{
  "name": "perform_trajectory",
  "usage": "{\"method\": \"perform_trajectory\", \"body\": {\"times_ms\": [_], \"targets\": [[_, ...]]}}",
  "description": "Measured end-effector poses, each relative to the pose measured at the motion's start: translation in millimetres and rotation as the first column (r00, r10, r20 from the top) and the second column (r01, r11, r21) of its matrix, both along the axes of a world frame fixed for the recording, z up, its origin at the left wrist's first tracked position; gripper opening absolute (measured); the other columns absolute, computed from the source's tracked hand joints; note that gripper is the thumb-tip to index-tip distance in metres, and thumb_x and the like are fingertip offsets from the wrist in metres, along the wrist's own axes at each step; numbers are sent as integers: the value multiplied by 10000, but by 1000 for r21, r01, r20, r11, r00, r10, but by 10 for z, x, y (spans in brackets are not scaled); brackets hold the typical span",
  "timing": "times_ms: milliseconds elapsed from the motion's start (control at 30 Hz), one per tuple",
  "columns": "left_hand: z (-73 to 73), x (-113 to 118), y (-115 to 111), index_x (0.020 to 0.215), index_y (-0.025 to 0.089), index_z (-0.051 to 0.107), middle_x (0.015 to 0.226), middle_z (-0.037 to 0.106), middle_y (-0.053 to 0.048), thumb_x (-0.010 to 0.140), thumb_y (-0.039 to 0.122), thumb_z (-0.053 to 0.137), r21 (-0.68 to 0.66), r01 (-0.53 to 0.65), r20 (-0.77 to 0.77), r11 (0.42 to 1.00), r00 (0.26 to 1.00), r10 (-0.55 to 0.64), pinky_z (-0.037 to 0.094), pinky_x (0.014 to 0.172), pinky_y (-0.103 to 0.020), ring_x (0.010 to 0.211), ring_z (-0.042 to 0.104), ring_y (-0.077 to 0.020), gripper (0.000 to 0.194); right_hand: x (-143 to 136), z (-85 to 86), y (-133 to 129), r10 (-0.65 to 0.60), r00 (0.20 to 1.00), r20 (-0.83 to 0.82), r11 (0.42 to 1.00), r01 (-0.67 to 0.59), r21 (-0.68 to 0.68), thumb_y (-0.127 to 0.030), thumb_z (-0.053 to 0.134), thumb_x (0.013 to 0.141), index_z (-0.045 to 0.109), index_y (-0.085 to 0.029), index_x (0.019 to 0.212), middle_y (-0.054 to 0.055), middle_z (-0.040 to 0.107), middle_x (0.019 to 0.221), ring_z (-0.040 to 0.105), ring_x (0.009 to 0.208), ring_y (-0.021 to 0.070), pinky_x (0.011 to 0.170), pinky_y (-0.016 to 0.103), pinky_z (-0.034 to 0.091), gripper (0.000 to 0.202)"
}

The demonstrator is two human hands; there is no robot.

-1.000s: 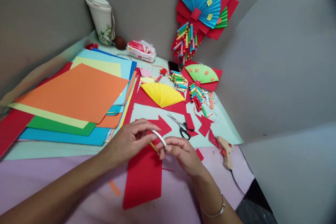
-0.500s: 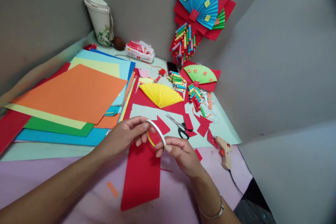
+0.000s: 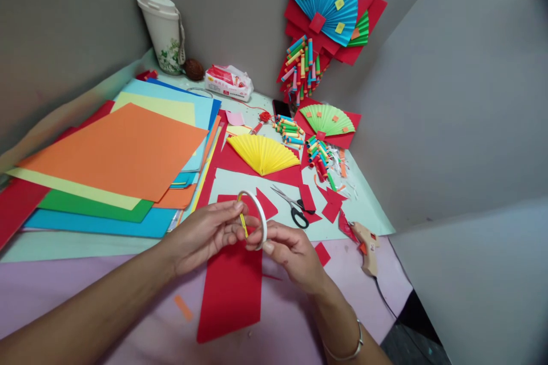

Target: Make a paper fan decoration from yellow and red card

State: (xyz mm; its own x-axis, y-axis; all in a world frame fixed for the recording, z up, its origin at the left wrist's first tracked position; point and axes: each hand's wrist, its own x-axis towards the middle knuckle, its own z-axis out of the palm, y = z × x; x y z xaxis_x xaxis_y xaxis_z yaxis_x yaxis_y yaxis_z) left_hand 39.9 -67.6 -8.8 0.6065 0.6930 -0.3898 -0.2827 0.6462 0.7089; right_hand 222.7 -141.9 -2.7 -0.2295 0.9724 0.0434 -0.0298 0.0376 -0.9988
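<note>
A thin roll of tape [image 3: 262, 218], white outside and yellowish inside, is held upright between my two hands. My left hand [image 3: 214, 234] pinches its left edge with thumb and fingertips. On the right side of the ring, my right hand [image 3: 291, 248] grips it, with fingers reaching through the hole. Below them a long red paper strip [image 3: 233, 296] lies on the table. Black-handled scissors [image 3: 295, 208] rest just beyond my right hand, among red paper scraps [image 3: 331, 202]. Farther back is a pleated yellow paper fan [image 3: 263, 154].
Stacked coloured paper [image 3: 115, 148] covers the left side. A glue gun [image 3: 366, 248] with its cord lies at the right edge. Behind are a lidded cup [image 3: 162, 31], a tissue pack [image 3: 229, 82], small paper rolls [image 3: 291, 131] and a green fan [image 3: 327, 120]. A fan decoration [image 3: 323, 5] hangs on the wall.
The tape roll has been turned a little and shifted slightly left. My left fingers have moved along its rim, and both hands still hold it.
</note>
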Motion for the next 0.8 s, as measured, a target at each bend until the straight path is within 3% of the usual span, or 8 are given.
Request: {"method": "perform_trajectory", "body": {"times_ms": [100,167,267,333,367,433,567,800], "targets": [[6,-19,25,870,159,639,712,673,-19,904,294,607,95,40,-72,995,997,-33,464,544,-197,574,579,-98,143,-10,10,-8,-33,998,49,999,32,28,-318,605,887,760,-245,977,49,713,901,616,910,200,896,360,458,194],[23,-32,48,925,177,657,744,672,-12,879,362,625,289,70,-228,955,974,-2,431,522,-220,568,555,-113,194,-6,3,-22,-39,997,61,999,39,-2,-336,601,889,759,-237,972,43,695,845,606,834,188,830,342,472,204],[56,-53,70,1027,223,697,877,678,-17,824,395,671,640,122,-436,759,871,227,453,633,-261,701,596,-161,268,-4,-18,-45,-22,998,53,996,27,-88,-345,607,885,757,-219,970,35,674,789,586,754,166,741,307,473,214],[68,-62,73,998,242,729,964,676,-29,838,404,642,753,176,-461,634,828,318,462,739,-278,835,622,-195,243,-14,-24,-55,-14,999,42,990,19,-137,-338,615,880,757,-213,966,34,689,794,582,735,154,716,291,468,208],[66,-64,74,953,242,737,964,674,-28,852,412,618,764,201,-470,613,824,315,462,739,-276,838,628,-196,231,-23,-21,-58,-15,999,36,987,20,-158,-336,615,879,758,-211,964,35,698,799,581,724,148,706,284,467,207],[51,-60,82,869,227,726,842,664,-13,867,437,586,722,230,-500,653,825,262,458,658,-263,713,622,-171,252,-46,-5,-59,-24,1000,16,984,26,-179,-338,614,876,759,-206,948,37,709,801,589,709,142,695,279,473,209],[10,-36,111,783,202,658,554,597,31,867,469,575,551,212,-517,807,846,132,401,517,-246,492,539,-134,292,-76,20,-50,-34,999,-30,986,28,-163,-338,615,862,757,-200,884,38,697,813,628,732,151,682,274,495,199],[29,0,48,765,177,603,558,619,13,861,371,621,253,29,-246,967,969,35,398,478,-204,485,543,-105,217,-57,-21,-37,-56,997,-59,990,47,-132,-326,628,857,750,-211,914,39,709,864,638,779,161,740,296,507,177]]}}
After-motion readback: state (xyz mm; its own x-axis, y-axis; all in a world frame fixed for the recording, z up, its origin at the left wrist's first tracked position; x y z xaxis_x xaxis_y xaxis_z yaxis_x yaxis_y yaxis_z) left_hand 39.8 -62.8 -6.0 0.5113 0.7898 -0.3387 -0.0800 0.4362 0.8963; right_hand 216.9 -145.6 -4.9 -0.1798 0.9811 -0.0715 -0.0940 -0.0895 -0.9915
